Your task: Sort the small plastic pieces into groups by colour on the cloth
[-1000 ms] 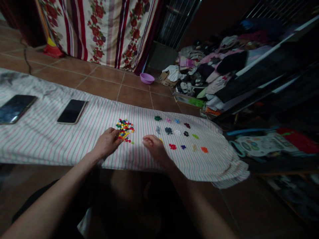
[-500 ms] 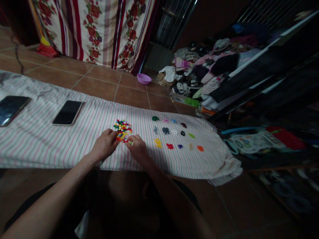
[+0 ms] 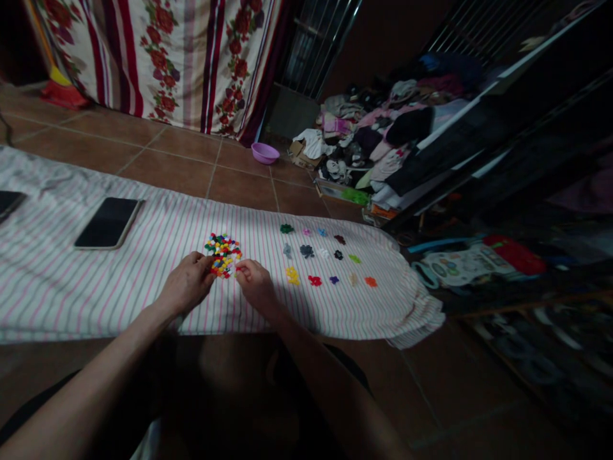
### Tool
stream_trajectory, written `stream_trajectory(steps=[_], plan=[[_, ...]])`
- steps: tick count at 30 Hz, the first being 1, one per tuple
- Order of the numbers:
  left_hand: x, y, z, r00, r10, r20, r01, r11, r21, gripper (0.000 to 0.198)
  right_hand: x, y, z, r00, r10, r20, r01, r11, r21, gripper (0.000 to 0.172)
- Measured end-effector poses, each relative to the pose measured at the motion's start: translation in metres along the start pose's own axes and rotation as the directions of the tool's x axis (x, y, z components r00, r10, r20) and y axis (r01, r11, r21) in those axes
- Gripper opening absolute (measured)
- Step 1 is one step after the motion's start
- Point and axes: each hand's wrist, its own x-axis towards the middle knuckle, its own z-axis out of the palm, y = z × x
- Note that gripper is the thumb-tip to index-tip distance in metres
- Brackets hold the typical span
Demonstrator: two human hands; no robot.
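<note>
A mixed pile of small coloured pieces, perhaps beads (image 3: 224, 245), lies on a striped cloth (image 3: 258, 313). My left hand (image 3: 188, 279) rests at the pile's left edge, its fingers curled together against the pieces. At the right edge, my right hand (image 3: 255, 285) holds thumb and fingers in a pinch; whatever is between them is too small to name. To the right, single-colour clusters sit in rough rows, among them dark green (image 3: 286, 229), dark grey (image 3: 306, 251), yellow (image 3: 292, 276), red (image 3: 315, 280) and orange (image 3: 370, 282).
A phone (image 3: 108, 223) lies left of my hands, and part of another dark phone (image 3: 8, 203) shows at the far left. Beyond the cloth, a purple basin (image 3: 265, 153) stands on the tiled floor near heaped clothes (image 3: 368, 124). A floral curtain (image 3: 191, 70) hangs behind.
The whole view has shifted, so things appear farther left. My right hand has drawn its fingers in from the pile toward its right edge. My left hand stays beside the pile.
</note>
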Motion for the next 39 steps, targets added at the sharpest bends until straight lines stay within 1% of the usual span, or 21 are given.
stream_trajectory(steps=[5,8,11,14,16,19,22,26,30,35,39], plan=[[0.000,-0.002,0.001,1.000,0.016,0.013,-0.016,1.000,-0.012,0.035,0.000,0.003,-0.011,0.998,0.019,-0.066,-0.015,0.998,0.057,0.016],[0.000,-0.001,-0.002,0.999,0.011,0.030,-0.010,1.000,-0.021,0.037,-0.003,0.010,-0.028,0.992,0.044,-0.116,-0.036,0.997,0.066,0.016],[0.000,0.000,-0.004,0.999,0.006,0.044,-0.005,1.000,-0.016,0.038,-0.007,0.023,-0.051,0.984,0.101,-0.146,-0.094,0.994,0.054,0.018],[0.000,0.001,-0.005,0.999,0.005,0.048,-0.005,1.000,-0.004,0.037,-0.014,0.042,-0.077,0.972,0.122,-0.201,-0.129,0.991,-0.020,0.020],[0.000,0.000,-0.004,0.999,0.002,0.043,-0.002,1.000,-0.002,0.036,-0.019,0.056,-0.095,0.965,0.110,-0.239,-0.139,0.984,-0.109,0.021],[0.000,-0.002,-0.001,1.000,0.005,0.022,-0.005,1.000,-0.005,0.037,-0.030,0.076,-0.119,0.955,0.094,-0.280,-0.170,0.950,-0.263,0.021],[0.000,-0.003,0.001,1.000,0.012,0.022,-0.012,1.000,-0.002,0.038,-0.041,0.093,-0.134,0.963,0.079,-0.257,-0.170,0.919,-0.355,0.020],[0.000,-0.003,0.000,0.999,0.006,0.031,-0.006,1.000,0.004,0.040,-0.051,0.108,-0.138,0.978,0.068,-0.196,-0.138,0.917,-0.375,0.021],[0.000,-0.003,0.001,1.000,0.015,0.013,-0.015,1.000,0.002,0.040,-0.053,0.118,-0.135,0.976,0.083,-0.202,-0.156,0.912,-0.379,0.023],[0.000,-0.006,0.003,0.999,0.038,-0.010,-0.038,0.999,0.002,0.040,-0.052,0.122,-0.134,0.972,0.090,-0.219,-0.163,0.925,-0.343,0.029],[0.000,-0.006,0.002,0.999,0.039,-0.007,-0.039,0.999,0.003,0.040,-0.054,0.121,-0.131,0.982,0.039,-0.186,-0.095,0.948,-0.305,0.026]])
